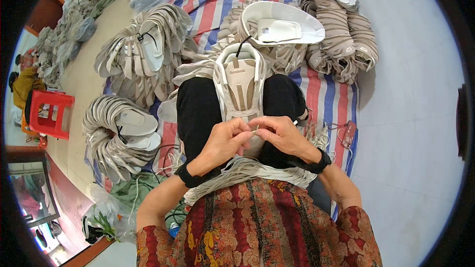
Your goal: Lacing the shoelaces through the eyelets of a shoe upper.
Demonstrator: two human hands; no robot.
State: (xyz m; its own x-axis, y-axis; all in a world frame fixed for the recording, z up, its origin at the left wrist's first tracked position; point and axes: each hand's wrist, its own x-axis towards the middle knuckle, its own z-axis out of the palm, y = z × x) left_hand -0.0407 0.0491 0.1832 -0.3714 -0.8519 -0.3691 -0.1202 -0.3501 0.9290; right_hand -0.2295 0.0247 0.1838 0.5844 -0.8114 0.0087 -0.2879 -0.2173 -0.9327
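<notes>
A beige and white shoe upper [238, 75] stands between my black-clad knees, with its tongue and heel opening facing away from me. Over its toe end, my left hand [228, 140] and my right hand [281, 135] meet with fingers pinched together. A short bit of pale shoelace [256, 129] shows between the fingertips; the rest of it there is hidden by my fingers. Across my lap lies a thick bundle of off-white laces [252, 169]. A black cord [242, 47] loops up from the top of the upper.
Curved stacks of shoe uppers sit at left [121, 131], far left [143, 44] and far right [341, 34]. One large white-lined upper [282, 22] lies just beyond my knees. Striped sheeting [316, 94] covers the floor. A red stool [51, 113] stands at left.
</notes>
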